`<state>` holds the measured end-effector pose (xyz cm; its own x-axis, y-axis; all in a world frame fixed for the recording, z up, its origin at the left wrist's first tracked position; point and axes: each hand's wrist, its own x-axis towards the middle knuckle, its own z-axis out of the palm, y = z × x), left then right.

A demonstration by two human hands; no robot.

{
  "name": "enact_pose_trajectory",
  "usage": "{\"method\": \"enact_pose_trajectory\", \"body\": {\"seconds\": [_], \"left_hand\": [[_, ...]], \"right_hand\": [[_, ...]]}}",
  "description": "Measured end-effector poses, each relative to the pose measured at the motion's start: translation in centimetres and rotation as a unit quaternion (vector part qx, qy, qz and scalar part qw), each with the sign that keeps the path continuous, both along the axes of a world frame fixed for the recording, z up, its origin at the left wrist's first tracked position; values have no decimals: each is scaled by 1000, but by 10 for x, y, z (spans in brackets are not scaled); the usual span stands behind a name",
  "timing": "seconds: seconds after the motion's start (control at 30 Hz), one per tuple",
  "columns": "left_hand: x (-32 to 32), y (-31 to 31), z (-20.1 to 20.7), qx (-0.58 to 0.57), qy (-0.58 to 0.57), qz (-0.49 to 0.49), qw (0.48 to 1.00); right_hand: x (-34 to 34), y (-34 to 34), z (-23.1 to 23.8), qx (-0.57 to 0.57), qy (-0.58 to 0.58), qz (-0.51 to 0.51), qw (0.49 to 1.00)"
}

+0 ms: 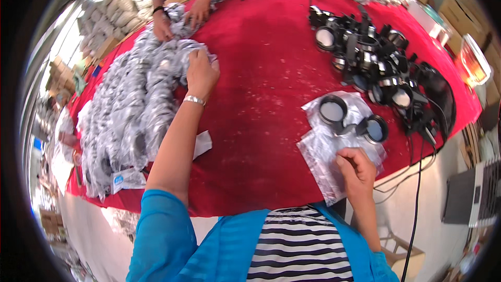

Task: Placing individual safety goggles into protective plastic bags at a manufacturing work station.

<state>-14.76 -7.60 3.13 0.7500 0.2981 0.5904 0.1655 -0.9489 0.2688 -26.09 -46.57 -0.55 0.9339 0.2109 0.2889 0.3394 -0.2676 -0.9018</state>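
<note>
My left hand (202, 73) reaches forward, fingers closed on the near end of a plastic-bagged bundle (185, 52) at the head of the bagged rows. On the right, black goggles (333, 109) with two round lenses lie on clear plastic bags (326, 151). My right hand (357, 172) hovers over the lower right part of those bags, just below the goggles. Its fingers are curled with thumb and forefinger close together; whether they pinch the plastic is hidden. Beyond my left hand, a co-worker's hands (180, 20) rest on the same bagged pieces.
Long rows of bagged pieces (125, 109) cover the left of the red-clothed table (245, 146). A heap of black goggles (373, 57) lies at right, beside a black bag (438, 94). Cables (417, 203) hang off the right edge. An orange tub (472, 62) stands at the far right.
</note>
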Motion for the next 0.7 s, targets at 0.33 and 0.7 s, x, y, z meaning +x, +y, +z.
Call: {"method": "enact_pose_trajectory", "body": {"seconds": [0.33, 0.7], "left_hand": [[60, -209, -2, -288, 90, -367, 880], [118, -249, -14, -235, 158, -332, 900]], "right_hand": [[-5, 5, -1, -163, -112, -36, 980], [-4, -4, 1, -155, -88, 0, 984]]}}
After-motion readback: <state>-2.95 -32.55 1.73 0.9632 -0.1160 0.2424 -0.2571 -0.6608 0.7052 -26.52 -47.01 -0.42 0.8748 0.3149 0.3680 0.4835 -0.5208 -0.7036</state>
